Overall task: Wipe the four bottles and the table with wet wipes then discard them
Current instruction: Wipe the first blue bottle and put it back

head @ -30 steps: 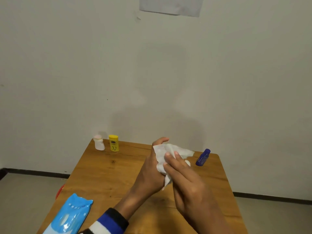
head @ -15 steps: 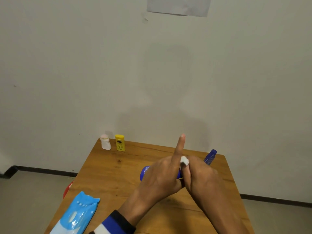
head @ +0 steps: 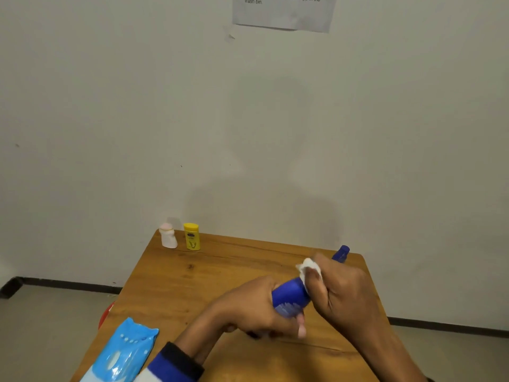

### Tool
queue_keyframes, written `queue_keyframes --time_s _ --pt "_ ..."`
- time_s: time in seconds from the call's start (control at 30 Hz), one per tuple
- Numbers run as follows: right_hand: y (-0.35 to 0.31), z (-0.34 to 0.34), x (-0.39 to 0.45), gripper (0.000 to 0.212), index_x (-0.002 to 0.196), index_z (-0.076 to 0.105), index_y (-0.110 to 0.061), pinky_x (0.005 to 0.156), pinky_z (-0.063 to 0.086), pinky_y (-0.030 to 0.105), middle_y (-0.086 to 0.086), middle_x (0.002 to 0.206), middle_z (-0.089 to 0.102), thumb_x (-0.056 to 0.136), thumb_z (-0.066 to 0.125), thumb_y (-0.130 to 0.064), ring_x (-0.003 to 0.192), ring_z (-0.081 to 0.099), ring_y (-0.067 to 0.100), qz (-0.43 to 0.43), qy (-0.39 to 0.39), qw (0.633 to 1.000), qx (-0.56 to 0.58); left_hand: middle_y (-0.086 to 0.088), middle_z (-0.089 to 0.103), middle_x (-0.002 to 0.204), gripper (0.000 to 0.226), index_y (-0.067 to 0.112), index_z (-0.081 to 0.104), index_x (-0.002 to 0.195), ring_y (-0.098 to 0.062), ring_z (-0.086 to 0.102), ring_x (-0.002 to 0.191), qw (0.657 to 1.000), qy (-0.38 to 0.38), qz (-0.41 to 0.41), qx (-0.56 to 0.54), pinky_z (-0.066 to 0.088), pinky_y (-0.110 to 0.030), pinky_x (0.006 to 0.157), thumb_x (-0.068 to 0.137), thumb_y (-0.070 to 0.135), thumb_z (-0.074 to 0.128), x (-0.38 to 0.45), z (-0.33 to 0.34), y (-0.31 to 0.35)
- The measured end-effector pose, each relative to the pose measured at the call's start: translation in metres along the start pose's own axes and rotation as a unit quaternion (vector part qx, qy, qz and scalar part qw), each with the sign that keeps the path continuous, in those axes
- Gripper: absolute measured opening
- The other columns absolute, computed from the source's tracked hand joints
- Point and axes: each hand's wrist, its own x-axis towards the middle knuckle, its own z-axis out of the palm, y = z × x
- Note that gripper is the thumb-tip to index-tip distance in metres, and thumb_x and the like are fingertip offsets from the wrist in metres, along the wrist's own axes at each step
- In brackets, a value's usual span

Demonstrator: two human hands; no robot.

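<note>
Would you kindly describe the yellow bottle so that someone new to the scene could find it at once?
Start at the wooden table against the wall and look to its far left corner. Two small bottles stand upright there, side by side; the yellow bottle is the right-hand one. Its bright yellow body with a dark label sets it apart from the white bottle beside it.

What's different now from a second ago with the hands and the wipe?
The wipe was spread open between both hands; now the right hand has it bunched against the blue bottle, which the left hand grips lower over the table. The white bottle, yellow bottle, small blue bottle and wipes pack stayed put.
</note>
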Motion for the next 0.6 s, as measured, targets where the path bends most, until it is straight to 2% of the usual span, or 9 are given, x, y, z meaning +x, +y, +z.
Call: queue_keyframes --time_s 0.07,0.1,0.17,0.23,0.27,0.33,0.43,0.53,0.6 --pt "0.008 -0.005 0.000 0.053 0.082 0.065 -0.016 0.048 0.049 0.026 -0.007 0.069 0.064 0.104 0.028 -0.047 0.057 0.058 0.005 -0.072 -0.021 0.997 0.016 -0.011 0.067 0.096 0.020 0.017 0.066 0.107 -0.013 0.063 0.073 0.992 -0.110 0.001 -0.066 0.056 -0.032 0.078 0.089 0.019 0.073 -0.006 -0.003 0.002" --pt "0.010 -0.008 0.001 0.053 0.087 0.067 -0.015 0.051 0.050 0.023 -0.005 0.073 0.067 0.105 0.029 -0.047 0.061 0.060 0.005 -0.093 -0.027 0.995 0.017 -0.010 0.065 0.098 0.021 0.017 0.066 0.110 -0.014 0.062 0.074 0.990 -0.120 0.006 -0.076 0.055 -0.032 0.079 0.090 0.016 0.071 -0.007 -0.003 0.003" --pt "0.012 -0.011 0.002 0.053 0.096 0.068 -0.013 0.056 0.051 0.021 -0.005 0.082 0.069 0.105 0.029 -0.047 0.068 0.061 0.003 -0.084 -0.026 0.996 0.031 -0.008 0.065 0.096 0.021 0.018 0.065 0.110 -0.014 0.062 0.074 0.992 -0.098 0.017 -0.081 0.055 -0.033 0.079 0.090 0.016 0.071 -0.006 0.000 0.006" --pt "0.008 -0.011 0.003 0.051 0.100 0.067 -0.015 0.060 0.052 0.019 -0.007 0.086 0.069 0.104 0.030 -0.050 0.074 0.062 0.000 -0.028 -0.009 0.997 0.071 -0.006 0.066 0.093 0.020 0.021 0.065 0.107 -0.013 0.062 0.074 0.995 -0.065 0.020 -0.073 0.056 -0.029 0.077 0.089 0.021 0.073 -0.003 0.004 0.010" --pt "0.005 -0.011 0.003 0.049 0.099 0.065 -0.019 0.059 0.052 0.019 -0.009 0.084 0.067 0.103 0.030 -0.052 0.072 0.063 0.002 0.008 -0.005 0.997 0.076 -0.001 0.066 0.090 0.020 0.024 0.064 0.104 -0.011 0.062 0.074 0.998 -0.032 0.015 -0.046 0.056 -0.027 0.077 0.088 0.026 0.074 -0.001 0.007 0.011" --pt "-0.003 -0.011 0.005 0.042 0.090 0.057 -0.028 0.052 0.048 0.020 -0.013 0.070 0.060 0.100 0.027 -0.054 0.060 0.059 0.006 0.090 -0.029 0.995 0.016 0.011 0.063 0.088 0.024 0.034 0.058 0.104 -0.007 0.061 0.076 0.993 0.089 -0.002 0.077 0.054 -0.023 0.078 0.086 0.035 0.074 0.003 0.015 0.011" --pt "-0.011 -0.011 0.011 0.032 0.086 0.049 -0.030 0.054 0.047 0.025 -0.006 0.060 0.054 0.102 0.025 -0.044 0.055 0.055 0.011 0.228 -0.114 0.967 -0.019 0.010 0.063 0.103 0.038 0.035 0.051 0.122 -0.008 0.060 0.088 0.912 0.269 0.016 0.308 0.053 -0.026 0.082 0.088 0.032 0.068 0.010 0.023 0.004" --pt "-0.012 -0.012 0.013 0.043 0.078 0.053 -0.021 0.061 0.047 0.027 -0.001 0.060 0.054 0.106 0.026 -0.038 0.056 0.054 0.010 0.301 -0.142 0.942 0.032 0.006 0.061 0.116 0.050 0.029 0.045 0.131 -0.013 0.059 0.098 0.873 0.327 0.038 0.360 0.050 -0.026 0.085 0.086 0.026 0.067 0.019 0.033 -0.009" --pt "-0.011 -0.017 0.012 0.053 0.071 0.056 -0.012 0.063 0.050 0.030 0.007 0.060 0.057 0.105 0.028 -0.041 0.055 0.054 0.010 0.335 -0.142 0.926 0.101 0.004 0.062 0.112 0.058 0.026 0.048 0.128 -0.014 0.059 0.096 0.855 0.354 0.063 0.374 0.047 -0.024 0.080 0.077 0.027 0.075 0.023 0.039 -0.017"
